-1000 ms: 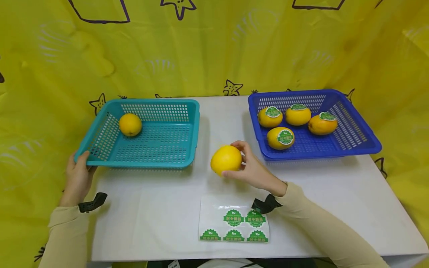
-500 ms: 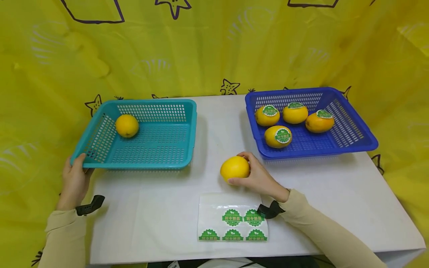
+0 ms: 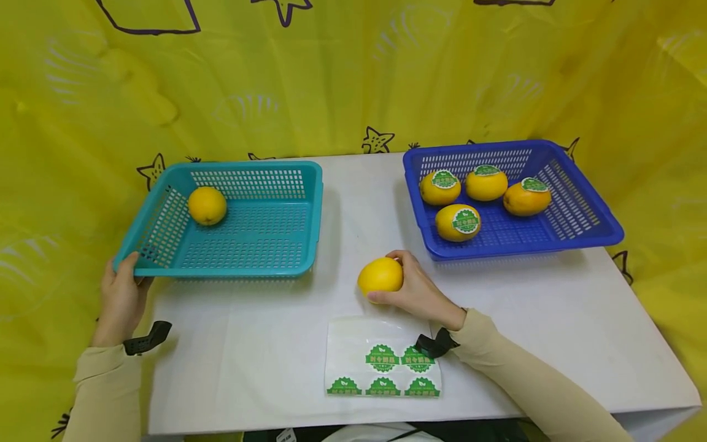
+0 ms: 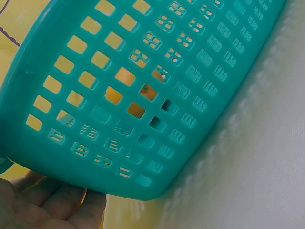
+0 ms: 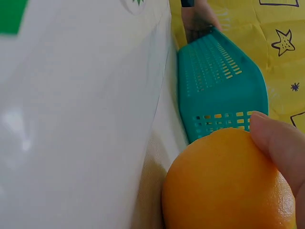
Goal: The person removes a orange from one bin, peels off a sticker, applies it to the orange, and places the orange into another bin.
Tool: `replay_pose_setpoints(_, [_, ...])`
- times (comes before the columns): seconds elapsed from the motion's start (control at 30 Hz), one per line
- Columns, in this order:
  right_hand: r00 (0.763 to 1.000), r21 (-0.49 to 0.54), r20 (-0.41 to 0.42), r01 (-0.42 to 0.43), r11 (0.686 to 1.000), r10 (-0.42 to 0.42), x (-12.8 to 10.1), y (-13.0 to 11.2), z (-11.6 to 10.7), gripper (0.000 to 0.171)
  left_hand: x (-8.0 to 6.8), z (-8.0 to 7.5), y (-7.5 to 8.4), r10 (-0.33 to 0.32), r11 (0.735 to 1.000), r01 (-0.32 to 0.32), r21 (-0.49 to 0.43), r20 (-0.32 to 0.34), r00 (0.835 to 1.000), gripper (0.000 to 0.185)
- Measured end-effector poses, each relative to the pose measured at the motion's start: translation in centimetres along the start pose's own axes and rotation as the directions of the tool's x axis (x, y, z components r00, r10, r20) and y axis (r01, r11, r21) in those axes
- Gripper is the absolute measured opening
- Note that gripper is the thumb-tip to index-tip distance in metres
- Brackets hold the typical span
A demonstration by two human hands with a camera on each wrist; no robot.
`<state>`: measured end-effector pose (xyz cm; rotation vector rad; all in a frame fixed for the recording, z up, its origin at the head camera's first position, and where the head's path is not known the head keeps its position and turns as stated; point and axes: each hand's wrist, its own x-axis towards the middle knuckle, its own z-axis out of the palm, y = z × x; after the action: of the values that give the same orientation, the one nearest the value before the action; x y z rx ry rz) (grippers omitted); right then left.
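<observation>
My right hand (image 3: 417, 291) grips a smooth, rounded yellow fruit (image 3: 378, 274) between thumb and fingers, low over the middle of the white table. Close up in the right wrist view, the fruit (image 5: 228, 183) looks orange, and the thumb (image 5: 281, 148) presses its side. My left hand (image 3: 123, 298) holds the near left corner of a teal plastic basket (image 3: 232, 272); in the left wrist view its curled fingers (image 4: 62, 200) lie under the basket rim. Another yellow fruit (image 3: 207, 205), with no sticker showing, sits inside that basket at the left.
A sheet of green round stickers (image 3: 353, 344) lies on the table (image 3: 237, 362) in front of the held fruit. At the back right stands a blue basket (image 3: 519, 248) with several stickered yellow fruits (image 3: 458, 223). A yellow curtain (image 3: 331, 73) hangs behind.
My right hand has brought the fruit lower and a little nearer to the sticker sheet. My left hand keeps its hold on the basket corner. The head view has shifted slightly.
</observation>
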<state>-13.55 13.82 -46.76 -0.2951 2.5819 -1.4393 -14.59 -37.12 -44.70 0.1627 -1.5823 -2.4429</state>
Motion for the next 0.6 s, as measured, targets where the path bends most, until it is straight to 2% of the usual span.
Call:
replay_pose_setpoints(0.27, [1.0, 0.0, 0.002, -0.019, 1.0, 0.019, -0.1, 0.1, -0.2, 0.089, 0.1, 0.2, 0.4, -0.003, 1.0, 0.003, 0.0, -0.021, 1.0, 0.03])
replay_pose_setpoints(0.33, [1.0, 0.0, 0.011, -0.015, 1.0, 0.015, -0.1, 0.2, -0.3, 0.091, -0.1, 0.2, 0.6, 0.003, 0.999, -0.002, 0.034, -0.02, 1.0, 0.035])
replay_pose_setpoints(0.4, [1.0, -0.008, 0.023, -0.008, 1.0, 0.008, -0.1, 0.2, -0.4, 0.092, -0.3, 0.3, 1.0, 0.011, 0.993, -0.006, 0.114, -0.041, 0.999, 0.042])
replay_pose_setpoints(0.5, [0.999, -0.023, 0.041, 0.008, 1.0, -0.007, -0.1, 0.2, -0.5, 0.091, -0.8, 0.8, 1.9, 0.054, 0.951, -0.02, 0.31, -0.102, 0.993, 0.056])
replay_pose_setpoints(0.57, [0.998, -0.028, 0.053, 0.017, 0.999, -0.015, -0.2, 0.2, -0.6, 0.089, -1.3, 1.4, 2.4, 0.13, 0.9, -0.057, 0.432, -0.141, 0.981, 0.061])
replay_pose_setpoints(0.6, [0.998, -0.03, 0.057, 0.02, 0.999, -0.018, -0.2, 0.2, -0.6, 0.088, -1.7, 1.9, 2.6, 0.181, 0.866, -0.084, 0.493, -0.154, 0.971, 0.061])
